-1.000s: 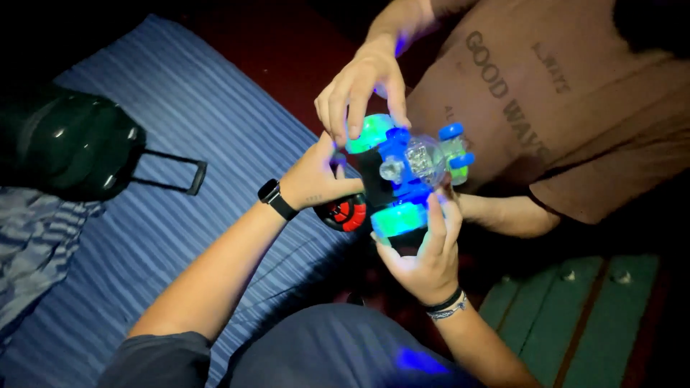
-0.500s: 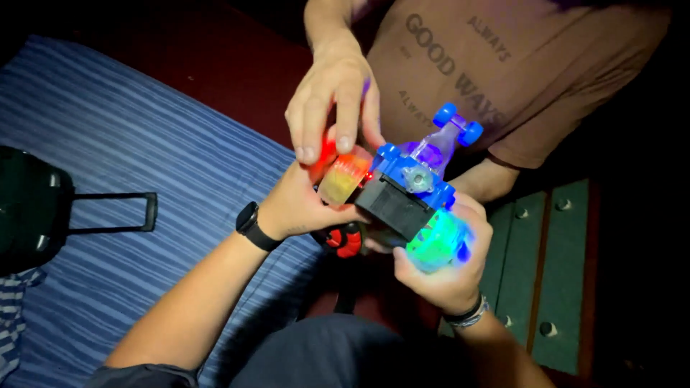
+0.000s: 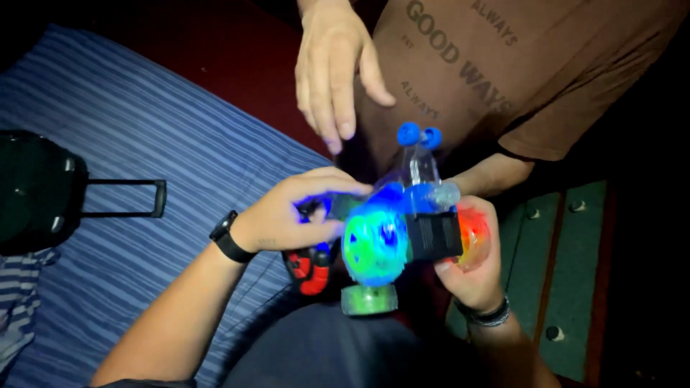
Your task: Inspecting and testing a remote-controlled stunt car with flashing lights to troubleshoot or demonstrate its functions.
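A light-up toy car (image 3: 402,226) with glowing green, blue and red wheels sits between my hands. My left hand (image 3: 291,215), with a black watch on its wrist, grips the toy's left side by a glowing wheel. My right hand (image 3: 467,269), wearing a dark bracelet, holds the right side over the red-lit wheel and the black body. Another person's hand (image 3: 334,65) hovers open just above the toy, apart from it. A red and black controller (image 3: 309,269) lies under my left hand.
The other person in a brown shirt (image 3: 503,72) sits right across from me. A blue striped sheet (image 3: 144,158) covers the left. A dark suitcase (image 3: 36,190) with a pull handle lies at far left. Green padded matting (image 3: 568,273) is at right.
The other person's hand has let go of the toy and lifted off it. I have turned the toy so its wheels face me, and the lights have changed colour.
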